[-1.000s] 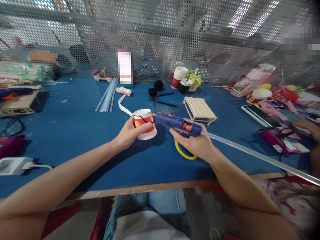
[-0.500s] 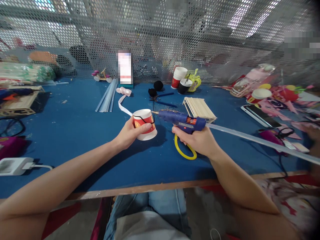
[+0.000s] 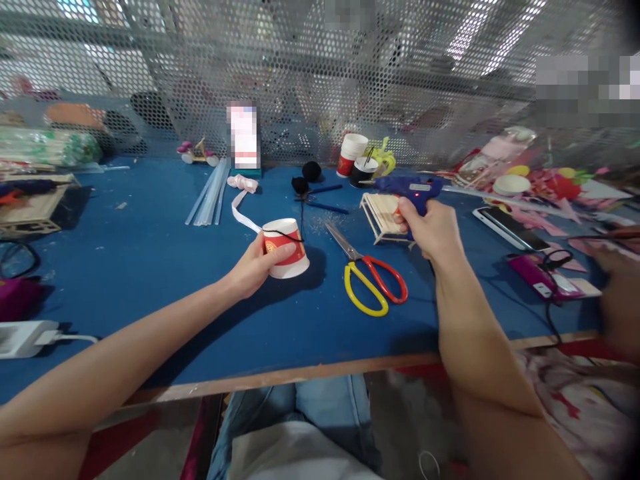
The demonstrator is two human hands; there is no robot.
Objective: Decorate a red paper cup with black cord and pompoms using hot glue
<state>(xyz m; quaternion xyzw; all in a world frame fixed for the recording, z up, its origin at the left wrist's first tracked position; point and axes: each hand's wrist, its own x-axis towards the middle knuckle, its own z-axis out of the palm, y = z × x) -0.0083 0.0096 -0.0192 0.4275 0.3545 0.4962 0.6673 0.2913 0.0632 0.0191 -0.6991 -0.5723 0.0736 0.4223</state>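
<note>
My left hand (image 3: pixel 257 265) is closed round a red and white paper cup (image 3: pixel 290 263), held upside down a little above the table. A black cord (image 3: pixel 285 235) runs across the cup, and a white ribbon (image 3: pixel 243 215) trails behind it. In my right hand (image 3: pixel 430 230) is a blue hot glue gun (image 3: pixel 407 185) with a small red light lit and a long clear glue stick (image 3: pixel 475 198) out of its back. Its nozzle points left, above a small wooden stick rack (image 3: pixel 385 213). Scissors (image 3: pixel 356 257) with one yellow and one red handle lie open between my hands.
Behind lie clear glue sticks (image 3: pixel 209 193), black yarn balls (image 3: pixel 311 172), and stacked cups (image 3: pixel 353 153) before a perforated metal screen (image 3: pixel 300 80). A phone (image 3: pixel 510 229) and a purple box (image 3: pixel 537 275) lie right, near another person's hand (image 3: pixel 620 257). A white power strip (image 3: pixel 25 339) is at left.
My right hand has carried the glue gun away from the cup, up and to the right, uncovering the scissors. The left hand still holds the cup in nearly the same place.
</note>
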